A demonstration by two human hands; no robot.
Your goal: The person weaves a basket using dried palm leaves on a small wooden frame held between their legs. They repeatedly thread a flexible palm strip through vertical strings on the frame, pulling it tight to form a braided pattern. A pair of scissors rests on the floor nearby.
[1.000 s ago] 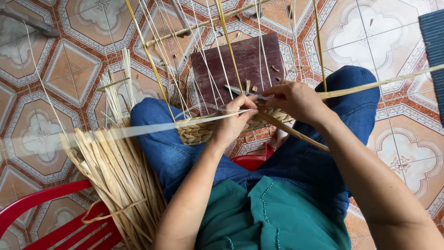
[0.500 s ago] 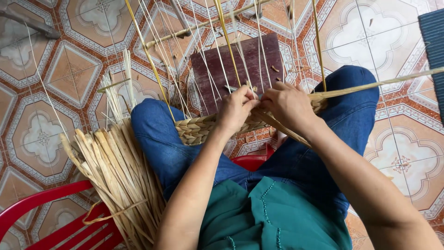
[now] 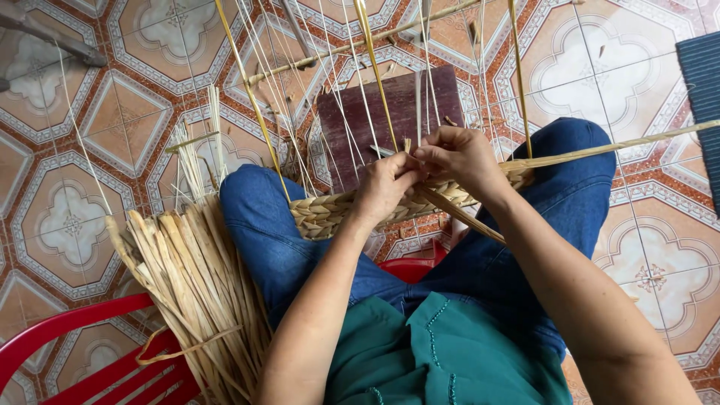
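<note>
While both hands, left hand [image 3: 386,184] and right hand [image 3: 457,154], pinched the straw strand [image 3: 600,146] at the braided band [image 3: 330,214], snug even tension seemed smartest.

A bundle of dried straw strips [image 3: 195,292] leaned beside a red plastic chair [image 3: 82,352]. A dark brown wooden board [image 3: 442,101] lay on the patterned floor tiles [image 3: 67,217]. A dark blue striped mat [image 3: 701,82] lay at the right edge.
</note>
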